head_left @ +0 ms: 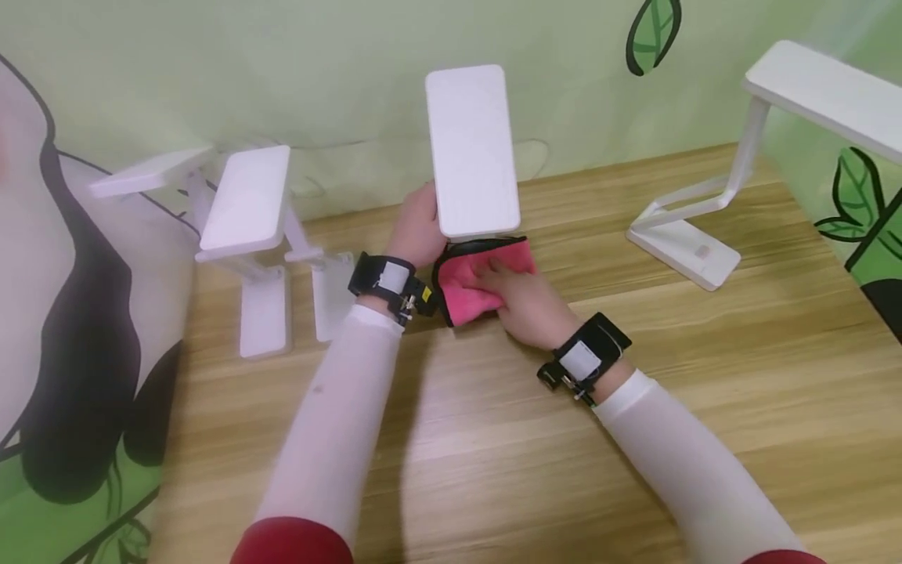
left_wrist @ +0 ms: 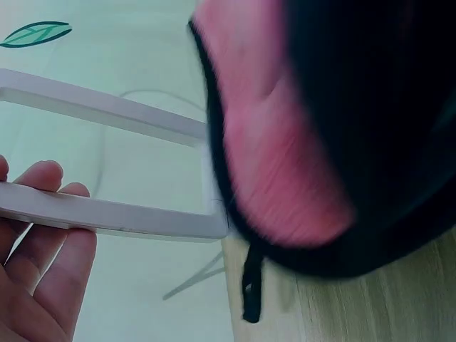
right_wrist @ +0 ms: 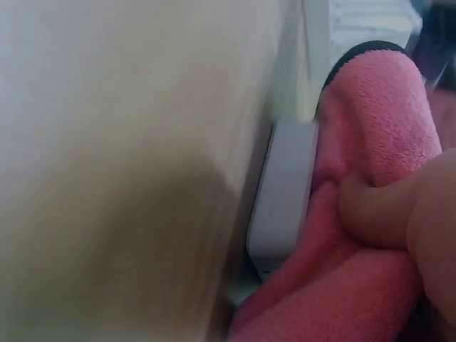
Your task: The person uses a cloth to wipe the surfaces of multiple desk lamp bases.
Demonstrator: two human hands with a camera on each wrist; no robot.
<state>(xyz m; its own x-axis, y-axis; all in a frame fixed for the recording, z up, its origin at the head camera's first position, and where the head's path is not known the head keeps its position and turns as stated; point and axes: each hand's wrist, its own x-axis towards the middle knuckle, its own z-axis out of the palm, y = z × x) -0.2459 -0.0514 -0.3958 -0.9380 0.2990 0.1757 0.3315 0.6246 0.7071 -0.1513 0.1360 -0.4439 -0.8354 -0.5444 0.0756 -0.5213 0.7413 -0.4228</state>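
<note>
A white desk lamp [head_left: 474, 149] stands near the wall; its flat head hides most of its frame in the head view. My left hand [head_left: 417, 227] grips one bar of the lamp's double-bar arm [left_wrist: 121, 217], with fingers curled round it in the left wrist view. In my right hand [head_left: 532, 305] is a pink fluffy cloth [head_left: 458, 294] with black edging, bunched under the fingers. The thumb sinks into the cloth in the right wrist view, where it lies along the lamp's base [right_wrist: 283, 192].
Two more white lamps [head_left: 247, 200] stand close together at the left, beside a flat white base [head_left: 330, 298]. Another white lamp [head_left: 687, 243] stands at the right, its head reaching past the wooden table's [head_left: 535, 470] right edge. A painted wall [head_left: 317, 78] runs behind.
</note>
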